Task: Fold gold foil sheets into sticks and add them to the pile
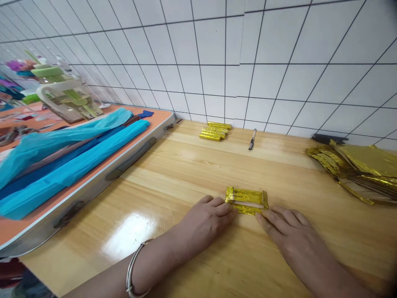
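A small rectangular piece of folded gold foil [248, 195] lies flat on the wooden table, with a narrow gap along its lower part and folded ends at left and right. My left hand [206, 223], with a bangle at the wrist, has its fingers together on the lower left corner of the foil. At the lower right corner, my right hand [288, 231] presses with thumb and index finger. Both hands rest low on the table. The undersides of the fingers are hidden.
Several folded gold strips [214, 131] and a pen [252, 140] lie near the tiled wall. Gold foil sheets [369, 165] are stacked at right. The orange board [161, 120] at left bears blue paper [77, 161] and a clear container [72, 101].
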`<state>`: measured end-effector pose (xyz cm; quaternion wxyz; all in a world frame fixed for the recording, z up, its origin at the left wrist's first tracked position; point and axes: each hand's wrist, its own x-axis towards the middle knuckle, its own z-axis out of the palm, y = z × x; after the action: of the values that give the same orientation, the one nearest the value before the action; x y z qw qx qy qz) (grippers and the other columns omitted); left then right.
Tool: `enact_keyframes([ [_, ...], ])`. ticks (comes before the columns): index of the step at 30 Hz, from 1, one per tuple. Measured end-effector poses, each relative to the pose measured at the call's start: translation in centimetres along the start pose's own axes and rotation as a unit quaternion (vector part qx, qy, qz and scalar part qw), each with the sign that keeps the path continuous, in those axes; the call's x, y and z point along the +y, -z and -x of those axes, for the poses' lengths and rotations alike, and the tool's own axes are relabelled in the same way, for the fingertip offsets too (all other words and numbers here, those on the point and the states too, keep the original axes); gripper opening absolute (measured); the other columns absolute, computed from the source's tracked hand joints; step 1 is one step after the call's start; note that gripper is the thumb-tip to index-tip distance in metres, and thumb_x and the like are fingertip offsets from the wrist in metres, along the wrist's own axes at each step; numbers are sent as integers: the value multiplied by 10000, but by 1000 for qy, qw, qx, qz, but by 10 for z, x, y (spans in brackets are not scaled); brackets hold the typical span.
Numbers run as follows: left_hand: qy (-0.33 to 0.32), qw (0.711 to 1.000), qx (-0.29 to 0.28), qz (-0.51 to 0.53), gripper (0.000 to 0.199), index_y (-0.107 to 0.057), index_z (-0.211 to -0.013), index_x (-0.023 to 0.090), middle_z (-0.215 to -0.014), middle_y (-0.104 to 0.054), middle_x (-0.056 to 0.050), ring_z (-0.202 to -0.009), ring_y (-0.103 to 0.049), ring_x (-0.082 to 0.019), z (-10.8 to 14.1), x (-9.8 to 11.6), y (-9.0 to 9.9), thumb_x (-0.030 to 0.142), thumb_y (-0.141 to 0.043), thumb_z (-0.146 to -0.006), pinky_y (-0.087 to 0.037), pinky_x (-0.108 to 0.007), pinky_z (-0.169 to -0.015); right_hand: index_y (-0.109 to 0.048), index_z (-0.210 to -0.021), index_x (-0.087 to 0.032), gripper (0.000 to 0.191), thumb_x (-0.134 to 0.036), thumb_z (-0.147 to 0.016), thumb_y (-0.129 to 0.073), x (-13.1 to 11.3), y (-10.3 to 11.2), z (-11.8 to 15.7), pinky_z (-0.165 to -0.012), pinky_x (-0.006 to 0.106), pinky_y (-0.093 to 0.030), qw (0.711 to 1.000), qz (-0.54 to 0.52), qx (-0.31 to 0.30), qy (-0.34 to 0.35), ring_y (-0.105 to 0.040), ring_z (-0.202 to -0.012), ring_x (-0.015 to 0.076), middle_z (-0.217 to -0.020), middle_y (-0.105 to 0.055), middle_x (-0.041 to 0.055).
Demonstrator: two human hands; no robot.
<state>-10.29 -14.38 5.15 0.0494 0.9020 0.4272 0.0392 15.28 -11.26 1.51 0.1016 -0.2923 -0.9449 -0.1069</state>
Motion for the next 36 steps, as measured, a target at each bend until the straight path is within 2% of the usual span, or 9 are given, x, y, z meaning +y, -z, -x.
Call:
enact_keyframes([
  [4, -27, 999, 36, 4, 224, -550, -1077, 183, -1035, -621, -54, -973, -527, -166, 3, -7, 6, 213, -375, -941, -386, -301, -828, -565, -1169, -172, 425, -32, -819, -368, 8, -1, 6, -841, 403, -428, 999, -24, 18, 18, -488, -1040, 243, -1137, -618, 44],
  [8, -78, 995, 69, 1, 244, -556, -1064, 173, -994, -637, -75, -978, -535, -162, 1, -17, 1, 202, -344, -949, -402, -292, -825, -540, -1210, -172, 421, -31, -862, -349, 18, -8, 7, -924, 388, -412, 996, -75, 10, 38, -484, -1076, 207, -1158, -600, 48],
  [12, -99, 991, 86, -4, 235, -563, -1029, 158, -944, -641, -87, -949, -548, -168, -2, -22, -6, 192, -345, -947, -419, -303, -828, -563, -1181, -169, 365, -62, -871, -403, 26, -11, 4, -917, 338, -441, 989, -140, 25, 49, -507, -1056, 182, -1112, -613, 65],
  [19, -100, 991, 86, -21, 235, -524, -1095, 142, -957, -627, -100, -1000, -526, -187, -5, -23, -17, 179, -349, -943, -433, -334, -845, -601, -1068, -174, 275, -81, -865, -441, 27, -5, -2, -896, 343, -472, 975, -210, 66, 12, -554, -981, 165, -1012, -636, 69],
  [25, -81, 992, 93, 5, 237, -520, -1095, 135, -976, -620, -105, -966, -536, -182, -6, -25, -18, 181, -345, -941, -449, -325, -833, -583, -970, -190, 175, -159, -893, -429, 21, -3, -4, -815, 328, -512, 976, -208, 38, -41, -564, -897, 166, -933, -617, 55],
  [33, -41, 989, 118, 73, 223, -531, -1073, 161, -966, -614, -76, -861, -552, -162, -4, -26, -29, 146, -371, -918, -460, -307, -786, -538, -1134, -123, 300, -66, -877, -393, 19, -10, 5, -903, 397, -460, 991, -135, 9, 8, -515, -988, 203, -1029, -575, 106],
  [36, -33, 988, 118, 88, 238, -533, -1078, 167, -955, -614, -76, -875, -558, -158, -4, -26, -31, 137, -363, -914, -465, -303, -790, -546, -1129, -120, 297, -73, -883, -386, 19, -8, 5, -894, 397, -464, 991, -130, 22, 11, -513, -996, 210, -1030, -574, 113],
])
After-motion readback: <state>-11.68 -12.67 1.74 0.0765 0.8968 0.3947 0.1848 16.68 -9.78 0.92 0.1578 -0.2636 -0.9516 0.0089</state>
